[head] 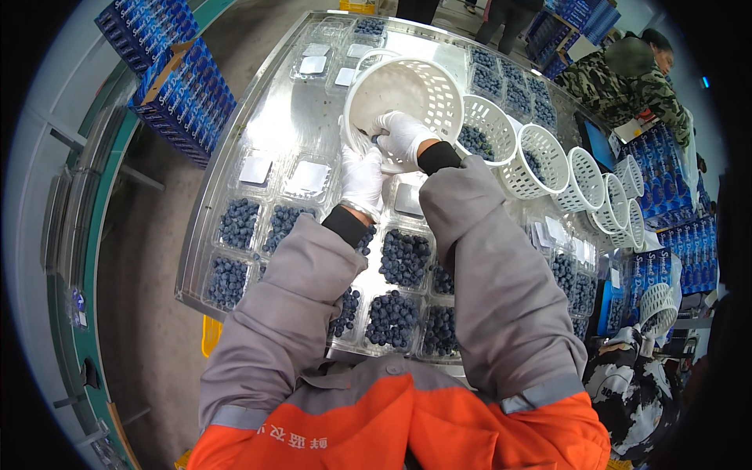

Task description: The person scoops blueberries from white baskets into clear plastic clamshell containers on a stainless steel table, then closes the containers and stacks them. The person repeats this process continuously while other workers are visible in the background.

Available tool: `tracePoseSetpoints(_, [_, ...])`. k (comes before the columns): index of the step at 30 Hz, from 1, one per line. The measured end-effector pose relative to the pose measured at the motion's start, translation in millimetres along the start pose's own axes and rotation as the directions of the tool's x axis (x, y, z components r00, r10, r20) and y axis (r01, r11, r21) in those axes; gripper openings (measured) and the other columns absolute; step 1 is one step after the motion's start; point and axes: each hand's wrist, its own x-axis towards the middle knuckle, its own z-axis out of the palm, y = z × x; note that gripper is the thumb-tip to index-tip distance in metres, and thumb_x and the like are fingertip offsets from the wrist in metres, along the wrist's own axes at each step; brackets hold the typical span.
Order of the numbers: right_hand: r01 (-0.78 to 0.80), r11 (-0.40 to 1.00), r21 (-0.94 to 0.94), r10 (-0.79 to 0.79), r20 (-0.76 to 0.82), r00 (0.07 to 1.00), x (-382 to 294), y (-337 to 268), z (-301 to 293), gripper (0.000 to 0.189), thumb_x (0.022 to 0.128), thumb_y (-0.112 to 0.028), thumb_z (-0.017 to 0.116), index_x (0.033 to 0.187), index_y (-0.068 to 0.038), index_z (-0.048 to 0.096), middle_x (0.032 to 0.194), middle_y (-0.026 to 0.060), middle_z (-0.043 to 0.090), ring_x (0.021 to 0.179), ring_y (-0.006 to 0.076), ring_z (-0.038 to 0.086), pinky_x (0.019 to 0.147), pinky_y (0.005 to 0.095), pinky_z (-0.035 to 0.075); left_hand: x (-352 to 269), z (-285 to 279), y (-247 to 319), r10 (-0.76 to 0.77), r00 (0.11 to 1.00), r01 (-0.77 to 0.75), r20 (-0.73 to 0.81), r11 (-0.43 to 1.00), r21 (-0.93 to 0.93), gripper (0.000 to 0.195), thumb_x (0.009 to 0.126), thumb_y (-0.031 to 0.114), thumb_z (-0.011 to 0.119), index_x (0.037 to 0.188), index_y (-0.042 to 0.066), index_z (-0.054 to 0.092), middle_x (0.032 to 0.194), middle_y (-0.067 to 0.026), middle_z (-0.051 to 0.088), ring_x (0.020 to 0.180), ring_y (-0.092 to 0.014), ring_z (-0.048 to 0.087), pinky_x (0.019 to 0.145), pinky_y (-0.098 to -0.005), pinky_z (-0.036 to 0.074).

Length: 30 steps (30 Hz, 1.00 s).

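Note:
A white perforated plastic basket (437, 79) is tilted towards me over the metal table, its pale inside showing almost no fruit. My left hand (361, 179), in a white glove, grips the basket's near-left rim. Gloved in white too, my right hand (404, 136) reaches into the basket's mouth, with a small dark blue berry (375, 140) at its fingertips. Below my hands stand open clear plastic clamshells filled with blueberries (405, 257). White pads line the clamshell lids (309, 177) behind them. My forearms hide part of these rows.
More white baskets (534, 161), some holding blueberries, run along the right. Filled punnets (508, 82) stand at the table's far right, clamshells with pads (313, 64) at the far left. Blue printed cartons (185, 100) are stacked beyond the left edge. Co-workers (631, 82) are at the right.

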Motion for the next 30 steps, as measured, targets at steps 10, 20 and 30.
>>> tracePoseSetpoints(10, [0.179,0.969,-0.169,-0.183,-0.012,0.983,16.7,2.4,-3.1,0.029,0.083,-0.008,0.068,0.111,-0.006,0.073,0.101,0.02,0.073,0.096,0.036,0.07,0.087,0.0395,0.054,18.1,-10.1,3.0,0.029,0.998,-0.035,0.054,0.993,0.112,0.06,0.095,-0.009,0.042,0.15,0.014,0.033,0.132,-0.0141,0.054,0.109,-0.026,0.066,0.082,-0.0426,0.065])
tracePoseSetpoints(20, [0.058,0.987,-0.152,-0.061,-0.016,0.998,28.8,20.0,12.7,0.022,0.088,-0.007,0.063,0.107,-0.005,0.073,0.09,0.0167,0.073,0.087,0.0256,0.07,0.077,0.0371,0.053,76.4,-56.2,-18.6,-0.147,0.988,0.12,0.049,0.925,0.36,0.061,0.083,-0.011,0.047,0.142,0.003,0.036,0.118,-0.0174,0.058,0.096,-0.03,0.065,0.076,-0.0396,0.062])
tracePoseSetpoints(30, [0.213,0.935,-0.283,-0.248,-0.097,0.964,80.8,44.5,31.4,0.023,0.084,-0.006,0.069,0.106,-0.008,0.073,0.097,0.0159,0.073,0.09,0.0288,0.07,0.083,0.0355,0.055,105.3,-67.9,-7.0,0.024,0.998,-0.047,0.054,0.871,0.489,0.033,0.082,-0.006,0.057,0.116,-0.008,0.057,0.098,-0.0182,0.066,0.089,-0.03,0.072,0.074,-0.039,0.064])
